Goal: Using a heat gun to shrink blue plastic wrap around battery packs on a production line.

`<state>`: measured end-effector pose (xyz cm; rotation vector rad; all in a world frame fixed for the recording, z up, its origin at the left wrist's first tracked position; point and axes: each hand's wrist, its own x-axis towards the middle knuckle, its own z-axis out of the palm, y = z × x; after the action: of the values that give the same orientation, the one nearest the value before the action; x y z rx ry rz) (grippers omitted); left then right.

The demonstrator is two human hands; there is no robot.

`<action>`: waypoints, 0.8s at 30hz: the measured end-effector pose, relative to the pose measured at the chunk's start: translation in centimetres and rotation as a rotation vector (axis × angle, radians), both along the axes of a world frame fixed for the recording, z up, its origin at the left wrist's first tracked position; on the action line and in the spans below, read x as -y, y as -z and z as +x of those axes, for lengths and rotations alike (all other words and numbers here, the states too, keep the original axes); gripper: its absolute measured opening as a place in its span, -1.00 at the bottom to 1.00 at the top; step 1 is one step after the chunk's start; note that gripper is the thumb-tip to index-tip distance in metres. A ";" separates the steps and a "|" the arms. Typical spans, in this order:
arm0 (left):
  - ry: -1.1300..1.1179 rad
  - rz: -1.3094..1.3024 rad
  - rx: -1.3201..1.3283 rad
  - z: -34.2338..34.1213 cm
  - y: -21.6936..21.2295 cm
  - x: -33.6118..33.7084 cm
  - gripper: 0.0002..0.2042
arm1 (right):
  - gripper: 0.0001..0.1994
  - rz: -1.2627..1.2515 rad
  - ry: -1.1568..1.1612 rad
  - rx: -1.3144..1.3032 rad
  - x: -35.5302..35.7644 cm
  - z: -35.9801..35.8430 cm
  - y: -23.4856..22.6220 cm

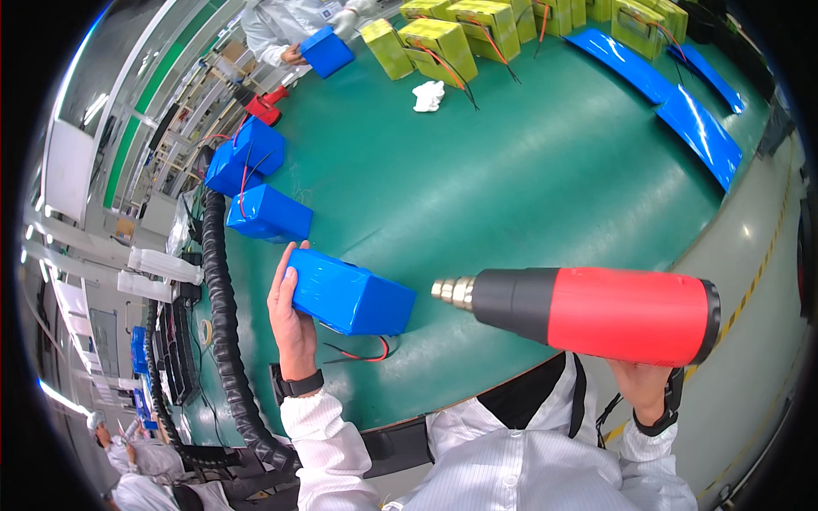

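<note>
My left hand grips the left end of a blue film-wrapped battery pack, tilted up off the green table, with red and black wires trailing under it. My right hand holds a red and black heat gun from below. Its metal nozzle points left at the pack's right end, a short gap away.
Two more blue packs lie at the table's left edge beside a black corrugated hose. Yellow-green packs, a white cloth and blue sheets lie at the far side. Another person holds a blue pack there.
</note>
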<state>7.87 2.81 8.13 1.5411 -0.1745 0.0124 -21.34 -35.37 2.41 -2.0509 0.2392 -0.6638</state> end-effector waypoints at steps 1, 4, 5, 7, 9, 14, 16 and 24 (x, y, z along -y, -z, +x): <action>0.008 0.009 -0.006 -0.2 0.1 0.1 -0.45 | -0.57 -0.099 -0.024 0.001 -0.1 -0.1 -0.3; 0.011 -0.122 -0.038 -0.3 0.6 0.4 -0.42 | -0.57 -0.017 0.058 0.051 -1.6 -0.2 0.9; 0.017 -0.225 -0.084 -0.5 0.6 -0.1 -0.43 | -0.57 -0.012 0.059 0.045 -1.6 -0.5 0.7; 0.022 -0.323 -0.136 -0.8 1.0 -1.7 -0.43 | -0.45 -0.464 -0.026 0.016 -1.3 -0.8 0.1; 0.077 -0.344 -0.185 -0.5 1.7 -3.2 -0.45 | -0.45 -0.325 0.001 0.031 -2.1 -0.7 0.3; 0.008 -0.341 -0.176 -0.9 2.7 -3.9 -0.56 | -0.48 -0.298 -0.035 0.023 -2.8 -0.4 0.1; 0.023 -0.357 -0.172 -0.9 2.6 -4.1 -0.57 | -0.50 -0.020 -0.035 0.048 -3.1 -0.3 0.3; 0.009 -0.367 -0.176 -1.1 3.2 -4.1 -0.61 | -0.53 -0.089 -0.004 0.026 -3.7 0.0 -1.0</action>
<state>6.76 6.96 4.95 1.1678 -0.0358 -0.0941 -21.32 -31.67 3.39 -2.1260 0.1935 -0.7089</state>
